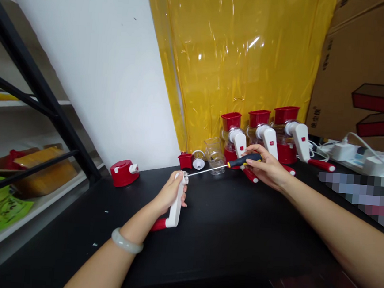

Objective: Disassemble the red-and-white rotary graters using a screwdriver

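Note:
My left hand (170, 192) is closed round a white crank handle (175, 209) with a red grip, held above the black table. Between the fingers of my right hand (265, 167) is a screwdriver (244, 160) with a dark blue and yellow handle. Its long shaft points left, and the tip meets the white hub at the crank's upper end; whether it sits in a screw I cannot tell. Behind the shaft are a clear plastic housing (215, 157), a metal grating drum (198, 160) with a white end and a small red hopper (185, 160).
Several assembled red and white rotary graters (261, 131) line the table's back. A red base (124, 173) with a white knob stands at the left. White chargers and cables (344, 151) lie at the right, before a large cardboard box (367, 64). A metal-framed shelf (32, 105) flanks the left.

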The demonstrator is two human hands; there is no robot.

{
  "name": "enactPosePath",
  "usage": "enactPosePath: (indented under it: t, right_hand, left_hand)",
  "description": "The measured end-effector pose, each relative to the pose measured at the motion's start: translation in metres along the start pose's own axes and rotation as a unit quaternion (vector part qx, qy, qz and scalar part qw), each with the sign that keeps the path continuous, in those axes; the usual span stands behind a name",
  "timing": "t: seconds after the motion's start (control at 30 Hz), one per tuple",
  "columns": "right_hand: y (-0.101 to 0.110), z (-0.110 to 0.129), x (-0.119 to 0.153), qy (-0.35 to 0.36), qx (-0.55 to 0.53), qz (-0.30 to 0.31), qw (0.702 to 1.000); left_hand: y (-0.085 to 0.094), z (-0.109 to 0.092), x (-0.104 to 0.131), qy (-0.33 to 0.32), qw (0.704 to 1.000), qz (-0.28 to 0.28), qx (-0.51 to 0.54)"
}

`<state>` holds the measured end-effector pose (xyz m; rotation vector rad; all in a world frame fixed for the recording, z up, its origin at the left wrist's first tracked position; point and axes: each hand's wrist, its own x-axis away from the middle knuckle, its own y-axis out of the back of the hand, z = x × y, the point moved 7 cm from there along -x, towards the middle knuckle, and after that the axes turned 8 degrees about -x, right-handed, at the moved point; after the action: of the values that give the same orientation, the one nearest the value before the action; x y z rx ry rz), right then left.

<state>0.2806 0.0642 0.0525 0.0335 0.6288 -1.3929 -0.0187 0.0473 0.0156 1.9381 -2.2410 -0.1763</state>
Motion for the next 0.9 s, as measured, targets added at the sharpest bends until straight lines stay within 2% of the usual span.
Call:
enactPosePath:
  t: [0.13,0.23,0.33,0.53,0.9]
  right_hand:
    - [0.007,-0.002,-0.002,0.029,0.119,-0.013,0.992]
    - [0.01,-0.009,-0.002,-0.005,0.202,-0.009,0.979]
    - [0.01,-0.013,-0.002,-0.02,0.239,0.005,0.971]
    - [0.011,-0.016,-0.004,-0.01,0.182,0.0,0.983]
    - [0.012,-0.02,-0.002,-0.002,0.141,0.008,0.99]
  left_hand:
    - [0.003,0.001,-0.002,-0.011,1.0,-0.007,0.001]
    - [0.005,0.0,-0.004,-0.023,1.0,-0.008,0.005]
    - [0.006,0.001,-0.004,-0.024,1.0,-0.009,0.005]
    - [0.01,-0.001,-0.005,-0.033,0.999,-0.021,0.002]
    - [0.011,-0.005,-0.005,-0.041,0.999,-0.025,0.001]
